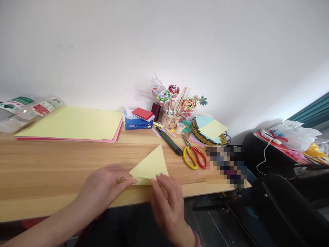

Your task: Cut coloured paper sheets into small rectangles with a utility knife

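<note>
A sheet of yellow paper (pixel 152 164), folded into a triangle, lies near the table's front edge with one point facing the wall. At its left corner, my left hand (pixel 109 183) pinches the paper between thumb and fingers. My right hand (pixel 168 202) has its bent fingertips over the near right edge of the same paper. Its thumb side is blurred and partly hidden, below the paper's edge. Beyond the paper's right side lie a dark green craft knife (pixel 169 141) and scissors (pixel 193 156) with one yellow and one red handle.
Large coloured sheets (pixel 72 123) lie at the back left beside plastic bottles (pixel 28 109). A blue tissue pack (pixel 138 124) carries red cards (pixel 143 114). Paper flowers (pixel 164 96) stand by the wall, near a woven basket (pixel 205 138) of paper. A black chair (pixel 285 209) is at right.
</note>
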Tool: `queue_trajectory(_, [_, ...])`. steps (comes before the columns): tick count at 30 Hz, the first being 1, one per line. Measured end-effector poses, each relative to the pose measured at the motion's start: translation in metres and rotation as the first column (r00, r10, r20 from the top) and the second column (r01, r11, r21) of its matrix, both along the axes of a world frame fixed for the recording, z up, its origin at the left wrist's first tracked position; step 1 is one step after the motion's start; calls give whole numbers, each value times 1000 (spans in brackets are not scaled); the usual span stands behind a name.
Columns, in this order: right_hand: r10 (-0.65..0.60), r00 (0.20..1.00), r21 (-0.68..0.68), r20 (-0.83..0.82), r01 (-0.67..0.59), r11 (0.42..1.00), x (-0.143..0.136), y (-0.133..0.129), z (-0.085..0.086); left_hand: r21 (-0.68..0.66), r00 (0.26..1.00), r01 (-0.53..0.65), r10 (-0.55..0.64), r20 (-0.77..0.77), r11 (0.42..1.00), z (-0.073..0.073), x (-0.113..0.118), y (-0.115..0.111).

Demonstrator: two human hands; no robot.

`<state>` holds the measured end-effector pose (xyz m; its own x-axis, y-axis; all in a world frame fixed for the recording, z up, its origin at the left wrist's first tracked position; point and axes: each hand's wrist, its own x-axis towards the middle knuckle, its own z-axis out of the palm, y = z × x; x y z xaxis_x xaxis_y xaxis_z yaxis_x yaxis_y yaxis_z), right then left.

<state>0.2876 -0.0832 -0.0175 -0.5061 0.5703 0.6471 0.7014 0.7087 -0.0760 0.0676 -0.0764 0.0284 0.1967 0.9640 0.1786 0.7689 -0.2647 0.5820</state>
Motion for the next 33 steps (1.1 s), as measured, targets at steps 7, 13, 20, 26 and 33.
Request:
queue_trajectory(7, [-86,981,71,174,75,995,-6,18,-4,-365,899,-5,164,405,931,9,7,9])
queue_trajectory(13, [-62,985,136,163,40,990,-13,21,-2,-607,657,29,443,610,794,9,10,12])
queue_trajectory(20, [-27,999,175,33,21,984,-21,25,4,-620,526,132,476,705,773,11,8,9])
queue_trajectory(26, [-35,992,252,-122,65,966,-20,17,8,-581,391,81,510,766,810,16,6,4])
queue_trajectory(33, [95,995,57,31,-97,994,2,29,6,-459,603,-209,484,635,863,-11,-32,-2])
